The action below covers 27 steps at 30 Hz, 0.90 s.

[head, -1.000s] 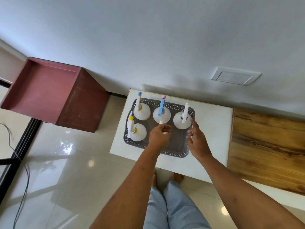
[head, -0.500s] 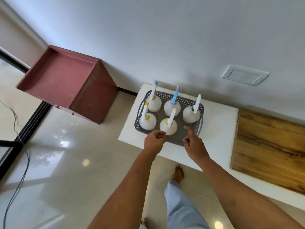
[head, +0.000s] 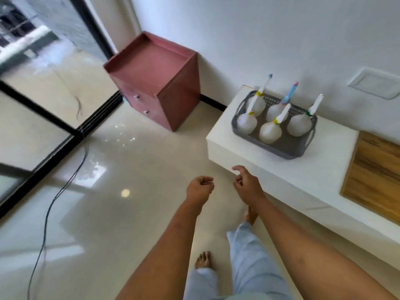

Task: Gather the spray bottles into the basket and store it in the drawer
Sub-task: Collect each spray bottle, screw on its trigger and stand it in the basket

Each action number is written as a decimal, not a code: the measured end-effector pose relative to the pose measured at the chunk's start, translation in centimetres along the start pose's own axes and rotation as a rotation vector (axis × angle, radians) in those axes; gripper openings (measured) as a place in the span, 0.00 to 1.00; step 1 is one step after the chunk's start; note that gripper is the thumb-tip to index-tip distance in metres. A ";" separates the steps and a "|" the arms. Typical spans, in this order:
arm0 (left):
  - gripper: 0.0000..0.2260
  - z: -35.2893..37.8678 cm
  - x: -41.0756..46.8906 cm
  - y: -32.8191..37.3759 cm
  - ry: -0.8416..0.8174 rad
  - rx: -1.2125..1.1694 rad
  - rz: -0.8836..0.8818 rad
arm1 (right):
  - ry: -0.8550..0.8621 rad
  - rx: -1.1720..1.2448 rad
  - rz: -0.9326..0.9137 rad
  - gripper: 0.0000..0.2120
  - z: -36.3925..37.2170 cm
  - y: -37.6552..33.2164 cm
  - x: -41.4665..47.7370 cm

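Bottles [head: 270,132] upright, nozzles tilted upper-right.

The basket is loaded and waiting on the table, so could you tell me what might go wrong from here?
1. The five bottles stand loose and top-heavy in the basket; tilting it when lifting could topple them.
2. The cabinet drawers look shut, so carrying the basket with both hands leaves none free to open one.
3. A cable trails across the floor, a possible trip.
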State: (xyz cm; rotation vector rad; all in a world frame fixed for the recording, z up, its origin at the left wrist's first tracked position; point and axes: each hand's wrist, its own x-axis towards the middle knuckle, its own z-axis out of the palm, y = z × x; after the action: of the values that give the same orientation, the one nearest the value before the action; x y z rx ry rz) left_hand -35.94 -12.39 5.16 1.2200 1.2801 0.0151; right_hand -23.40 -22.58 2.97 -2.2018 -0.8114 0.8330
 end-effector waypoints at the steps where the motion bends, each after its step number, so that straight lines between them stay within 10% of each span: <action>1: 0.11 -1.6 -1.1 -1.5 0.031 -0.021 -0.018 | -0.036 -0.019 -0.030 0.15 1.2 -0.9 -1.2; 27: 0.08 -9.9 -31.1 -38.6 0.701 -0.790 -0.458 | -0.947 -0.536 -0.459 0.13 23.0 -5.1 -29.3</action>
State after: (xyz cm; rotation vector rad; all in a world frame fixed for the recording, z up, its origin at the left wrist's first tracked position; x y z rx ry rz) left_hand -77.39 -41.21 2.54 0.2069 1.8793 0.6028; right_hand -59.58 -32.80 2.86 -1.8029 -2.0956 1.5536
